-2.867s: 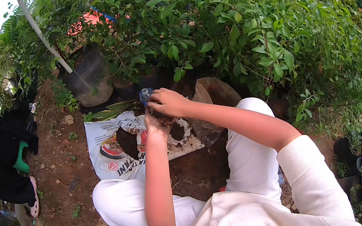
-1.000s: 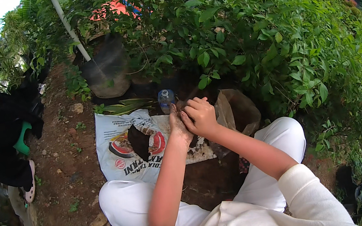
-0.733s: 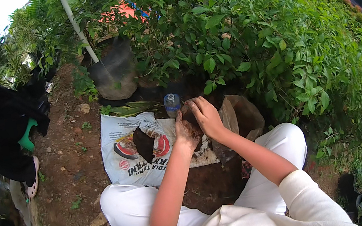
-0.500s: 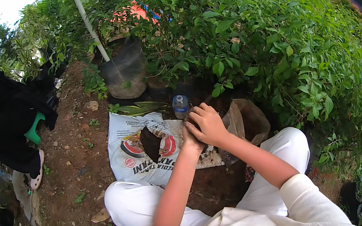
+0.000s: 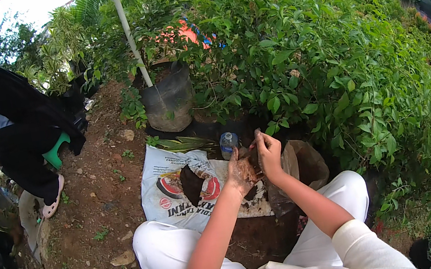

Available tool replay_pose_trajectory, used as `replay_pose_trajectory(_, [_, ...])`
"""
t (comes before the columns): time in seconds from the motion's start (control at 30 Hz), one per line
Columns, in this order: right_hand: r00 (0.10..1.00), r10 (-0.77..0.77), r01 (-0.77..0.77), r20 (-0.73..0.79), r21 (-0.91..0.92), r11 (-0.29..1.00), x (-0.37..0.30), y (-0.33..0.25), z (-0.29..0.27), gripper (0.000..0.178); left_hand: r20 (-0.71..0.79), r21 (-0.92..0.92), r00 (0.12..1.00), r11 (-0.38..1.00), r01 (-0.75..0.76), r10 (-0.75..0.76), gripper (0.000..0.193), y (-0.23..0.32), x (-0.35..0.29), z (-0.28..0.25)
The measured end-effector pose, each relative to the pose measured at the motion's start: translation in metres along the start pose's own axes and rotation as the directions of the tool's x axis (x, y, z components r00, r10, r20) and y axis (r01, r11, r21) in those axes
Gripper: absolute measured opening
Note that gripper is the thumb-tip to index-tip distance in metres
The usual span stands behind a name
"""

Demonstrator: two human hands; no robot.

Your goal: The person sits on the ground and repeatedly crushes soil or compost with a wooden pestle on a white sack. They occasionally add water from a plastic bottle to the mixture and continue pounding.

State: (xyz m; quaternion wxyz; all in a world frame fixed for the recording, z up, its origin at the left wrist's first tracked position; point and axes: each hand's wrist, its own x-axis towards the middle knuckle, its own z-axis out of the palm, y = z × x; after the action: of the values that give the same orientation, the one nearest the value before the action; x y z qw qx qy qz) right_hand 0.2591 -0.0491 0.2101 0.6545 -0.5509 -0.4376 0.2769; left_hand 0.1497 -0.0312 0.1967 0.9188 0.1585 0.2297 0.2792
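My left hand (image 5: 241,173) is open above the white sack, its palm and fingers smeared with dark soil. Just to its right, my right hand (image 5: 270,155) is raised with fingers bunched together; whatever they hold, if anything, is hidden. A small clear plastic bottle (image 5: 229,145) with a blue label stands upright behind my left hand, its mouth uncapped. Beneath my hands lies a printed white plastic sack (image 5: 155,171) with a dark patch of soil (image 5: 192,184) on it. A crumpled translucent brown plastic bag (image 5: 311,163) sits open beside my right wrist.
A black planter bag (image 5: 167,105) with a pale pole (image 5: 129,31) stands beyond the sack. Long striped leaves (image 5: 180,145) lie behind the sack. Dense green shrubs (image 5: 342,66) fill the right. At left, a person in black (image 5: 25,133) sits on a green stool (image 5: 57,151).
My hands were clasped together and have come apart, the left opening to show its soiled palm. The view has shifted, bringing more of the seated person into sight.
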Motion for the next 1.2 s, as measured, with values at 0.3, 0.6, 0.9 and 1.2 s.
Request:
replay_pose_trajectory(0.3, [0.900,-0.265,0.405,0.345,-0.443,0.800,-0.016,-0.029,0.022,0.027,0.263,-0.344,0.916,0.916,-0.205,0.304,0.035,-0.013,0.046,-0.073])
replay_pose_trajectory(0.6, [0.766,-0.528,0.634,0.367,-0.567,0.526,-0.019,-0.013,0.018,0.017,-0.047,-0.108,0.944,0.938,-0.331,0.327,0.050,-0.012,0.020,-0.032])
replay_pose_trajectory(0.9, [0.976,-0.217,0.210,0.008,-0.289,0.934,0.001,-0.017,0.002,0.030,0.055,-0.047,0.988,0.989,-0.143,0.145,0.064,-0.009,0.002,-0.013])
replay_pose_trajectory(1.2, [0.714,-0.542,0.697,0.443,-0.522,0.491,-0.028,-0.041,0.020,0.016,0.153,-0.249,0.923,0.918,-0.310,0.353,0.064,-0.023,0.032,-0.048])
